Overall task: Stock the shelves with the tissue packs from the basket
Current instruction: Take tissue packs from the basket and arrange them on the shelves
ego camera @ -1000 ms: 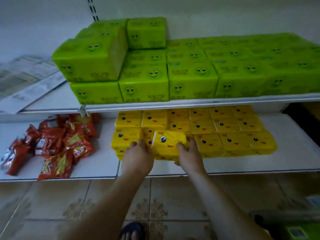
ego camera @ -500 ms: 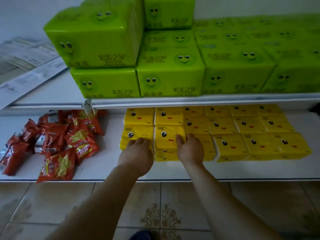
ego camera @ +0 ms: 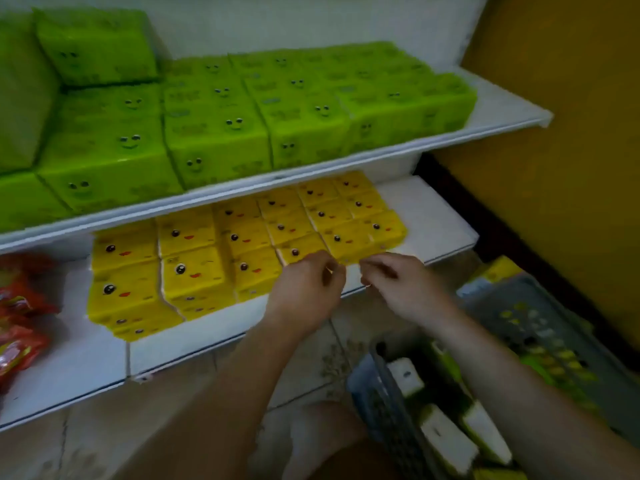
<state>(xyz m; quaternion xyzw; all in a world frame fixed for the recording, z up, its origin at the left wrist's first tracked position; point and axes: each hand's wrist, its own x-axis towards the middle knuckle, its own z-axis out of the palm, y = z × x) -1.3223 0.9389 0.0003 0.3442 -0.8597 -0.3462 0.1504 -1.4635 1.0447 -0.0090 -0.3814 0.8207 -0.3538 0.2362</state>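
head view: one frame, blurred by motion
upper shelf (ego camera: 498,123): upper half of frame, white, filled with green tissue packs (ego camera: 214,133) with smiley faces, stacked in rows; one more green pack sits on top at upper left
lower shelf (ego camera: 440,216): centre of frame, white, holds yellow tissue packs (ego camera: 194,268) with cartoon faces, laid flat in rows touching one another, from centre-left to centre-right
snack packets (ego camera: 20,327): red, heaped at left edge of frame on the lower shelf, apart from the yellow packs
basket (ego camera: 391,403): dark, slotted wall, lower right of frame on the floor; inside are packs seen end-on with white faces and green-yellow wrap, several visible, exact count unclear
second crate (ego camera: 540,323): grey, perforated, right of frame behind the basket, yellow-green packs show through it and at its top edge
left hand (ego camera: 308,289): centre of frame, fingers loosely curled, holds nothing, just in front of the yellow packs' front row
right hand (ego camera: 398,282): beside the left hand, slightly apart, fingers loosely curled, empty, at the lower shelf's front edge
floor (ego camera: 194,393): tiled, bottom of frame
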